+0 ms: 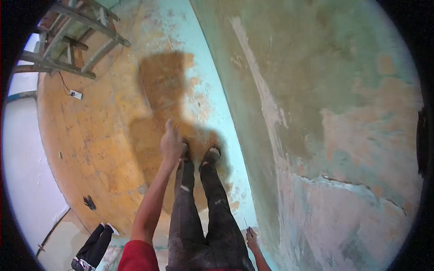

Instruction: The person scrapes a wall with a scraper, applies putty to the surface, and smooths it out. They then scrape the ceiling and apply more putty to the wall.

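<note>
My left hand (171,141) is stretched out over the floor in front of my legs, slightly blurred. One finger points forward, and I see nothing held in it. Low beside my right thigh, my right hand (252,237) is closed around a thin-bladed scraper (246,222), seen nearly edge-on. That hand is close to the wall (307,90) on my right, which is patchy green and beige. A pale strip of filler (262,92) runs down the wall. A rough crack (352,185) with whitish, smeared plaster below it crosses the lower part.
Wooden trestles (68,40) stand at the upper left, near a white power strip (76,94) with a cord. A dark pair of sandals (89,203) lies on the stained orange floor (99,149). Another person's dark-trousered legs (97,241) show at the lower left.
</note>
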`<state>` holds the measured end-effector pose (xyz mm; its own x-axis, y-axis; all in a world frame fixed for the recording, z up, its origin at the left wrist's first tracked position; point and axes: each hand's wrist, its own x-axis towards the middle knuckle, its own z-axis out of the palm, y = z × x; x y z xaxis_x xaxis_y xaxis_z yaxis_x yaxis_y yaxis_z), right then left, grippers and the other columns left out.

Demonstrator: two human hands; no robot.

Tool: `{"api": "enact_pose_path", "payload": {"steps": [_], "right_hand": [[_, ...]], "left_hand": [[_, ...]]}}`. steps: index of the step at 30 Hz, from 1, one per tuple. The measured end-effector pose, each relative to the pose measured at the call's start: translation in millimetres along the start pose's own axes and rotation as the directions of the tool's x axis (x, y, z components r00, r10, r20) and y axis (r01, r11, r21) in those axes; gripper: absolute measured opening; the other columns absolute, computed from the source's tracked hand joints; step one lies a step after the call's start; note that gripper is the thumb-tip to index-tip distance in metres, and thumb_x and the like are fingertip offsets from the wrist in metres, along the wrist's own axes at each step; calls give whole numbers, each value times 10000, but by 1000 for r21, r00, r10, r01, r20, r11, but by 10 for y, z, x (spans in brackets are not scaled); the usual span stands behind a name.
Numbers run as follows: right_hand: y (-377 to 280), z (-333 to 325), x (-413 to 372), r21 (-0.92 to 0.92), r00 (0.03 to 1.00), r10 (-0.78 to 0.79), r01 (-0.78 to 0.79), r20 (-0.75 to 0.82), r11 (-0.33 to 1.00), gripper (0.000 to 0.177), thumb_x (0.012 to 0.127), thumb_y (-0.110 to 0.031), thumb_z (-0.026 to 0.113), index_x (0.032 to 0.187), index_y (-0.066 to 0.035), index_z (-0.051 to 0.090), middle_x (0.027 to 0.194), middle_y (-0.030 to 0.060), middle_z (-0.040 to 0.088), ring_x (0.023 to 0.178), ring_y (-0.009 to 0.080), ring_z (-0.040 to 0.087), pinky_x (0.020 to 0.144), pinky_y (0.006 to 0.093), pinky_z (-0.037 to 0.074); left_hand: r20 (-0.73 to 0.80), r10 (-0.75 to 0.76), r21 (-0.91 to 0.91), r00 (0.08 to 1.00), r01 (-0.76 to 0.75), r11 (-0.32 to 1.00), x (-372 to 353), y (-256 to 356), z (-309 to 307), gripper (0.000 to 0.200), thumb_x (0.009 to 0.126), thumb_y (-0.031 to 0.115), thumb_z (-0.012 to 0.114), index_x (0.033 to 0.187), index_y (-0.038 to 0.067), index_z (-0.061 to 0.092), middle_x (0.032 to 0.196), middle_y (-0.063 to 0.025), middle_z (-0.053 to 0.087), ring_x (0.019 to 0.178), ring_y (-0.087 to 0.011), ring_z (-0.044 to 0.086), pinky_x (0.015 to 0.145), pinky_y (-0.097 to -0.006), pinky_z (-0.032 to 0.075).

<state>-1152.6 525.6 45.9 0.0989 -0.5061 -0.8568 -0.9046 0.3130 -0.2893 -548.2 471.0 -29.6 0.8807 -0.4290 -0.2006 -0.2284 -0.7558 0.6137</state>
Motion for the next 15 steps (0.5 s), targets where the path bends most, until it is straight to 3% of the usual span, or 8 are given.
{"api": "enact_pose_path", "payload": {"steps": [4, 6, 7, 9, 11, 12, 14, 15], "right_hand": [[301, -39, -207, -136, 998, 55, -50, 38, 989, 490, 965, -330, 536, 1368, -54, 569, 796, 63, 655, 650, 187, 593, 583, 365, 470], [200, -88, -255, -178, 1000, -29, 26, -11, 984, 486, 960, -347, 539, 1343, -53, 591, 835, 83, 694, 708, 221, 639, 623, 386, 491], [54, -196, -358, -178, 998, 51, -43, 39, 983, 473, 959, -358, 546, 1311, -49, 608, 903, 92, 710, 772, 242, 654, 681, 386, 510], [-161, -298, -466, -172, 991, 107, -92, 81, 981, 462, 959, -368, 554, 1280, -45, 625, 970, 101, 726, 835, 263, 668, 738, 386, 528], [-71, -242, -650, 128, 983, 86, -65, -163, 990, 356, 869, -323, 625, 1017, -6, 693, 794, 38, 642, 673, 133, 566, 584, 285, 471], [-111, -296, -725, 146, 984, 67, -43, -167, 988, 356, 869, -323, 625, 1017, -6, 693, 794, 38, 642, 673, 133, 566, 584, 285, 471], [-25, -474, -869, 711, 951, 177, -307, 254, 632, 365, 885, -328, 617, 1055, -13, 685, 781, 54, 630, 678, 154, 585, 609, 310, 488], [63, -558, -791, 821, 881, 104, -468, 461, 327, 370, 893, -330, 613, 1075, -16, 681, 774, 62, 624, 680, 164, 594, 622, 322, 496]], "left_hand": [[203, -296, 233, 933, 248, 940, -1169, -1789, -781, 463, 883, 156, 550, 1331, 56, 490, 878, -244, 662, 784, -431, 653, 675, -525, 496], [341, -297, 546, 892, 69, 835, -2062, -2750, -1106, 313, 863, 247, 592, 1075, 21, 630, 872, -227, 666, 824, -423, 648, 705, -520, 500], [216, -419, 293, 882, 350, 890, -2420, -2384, -1501, 303, 861, 275, 579, 989, 16, 669, 878, -216, 673, 850, -429, 649, 734, -506, 512], [576, -552, 701, 603, -18, 713, -3086, -2808, -1907, 267, 852, 257, 611, 951, 23, 693, 910, -211, 692, 935, -407, 669, 778, -479, 534], [372, -593, 853, 714, -11, 521, -3832, -3085, -1981, 236, 788, 272, 678, 910, 81, 744, 934, -190, 710, 917, -377, 684, 786, -449, 545], [726, -529, 687, 439, -416, 596, -3528, -2478, -2259, 220, 746, 264, 711, 883, 102, 770, 967, -174, 725, 921, -372, 695, 792, -432, 553], [505, -728, 723, 464, 232, 650, -3689, -2725, -2115, 263, 740, 256, 720, 938, 89, 767, 984, -179, 730, 929, -354, 707, 780, -438, 557], [495, -722, 725, 484, 229, 650, -3910, -2765, -2048, 263, 740, 256, 720, 938, 89, 767, 984, -179, 730, 929, -354, 707, 780, -438, 557]]}}
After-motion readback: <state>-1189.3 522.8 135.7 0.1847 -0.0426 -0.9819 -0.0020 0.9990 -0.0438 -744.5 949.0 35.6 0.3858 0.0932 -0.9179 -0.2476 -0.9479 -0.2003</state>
